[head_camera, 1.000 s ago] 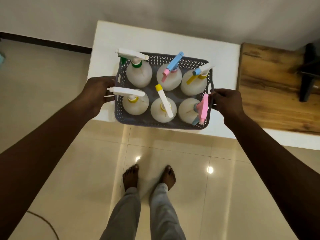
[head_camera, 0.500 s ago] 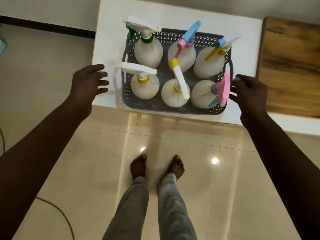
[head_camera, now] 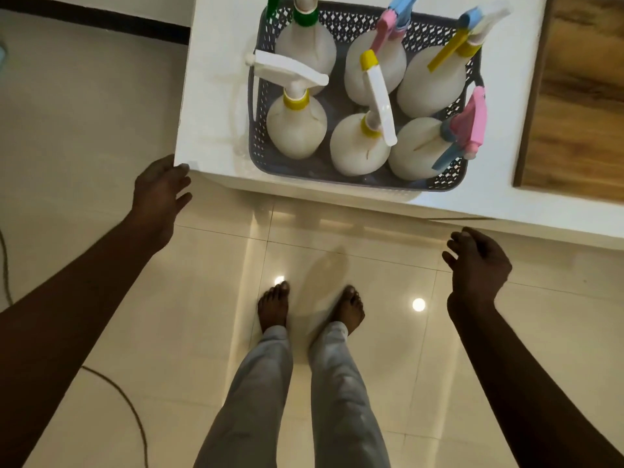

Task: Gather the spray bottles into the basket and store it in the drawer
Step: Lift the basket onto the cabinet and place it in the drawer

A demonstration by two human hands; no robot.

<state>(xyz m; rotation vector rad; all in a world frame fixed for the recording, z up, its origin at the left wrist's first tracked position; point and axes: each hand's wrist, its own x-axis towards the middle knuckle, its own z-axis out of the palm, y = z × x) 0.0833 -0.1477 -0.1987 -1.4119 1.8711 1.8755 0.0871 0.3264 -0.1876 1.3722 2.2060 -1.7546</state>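
Spray bottles [head_camera: 368, 145] stand in a grey basket [head_camera: 358, 179] on the white worktop [head_camera: 216, 96], below which the left hand [head_camera: 158, 201] and right hand [head_camera: 477, 265] hover open and empty.

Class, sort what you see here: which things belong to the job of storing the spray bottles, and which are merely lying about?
Belongs to the job: grey basket; six spray bottles standing in it; left hand and right hand, both empty.

Lying about: cable on the floor; wooden panel beside the white counter.
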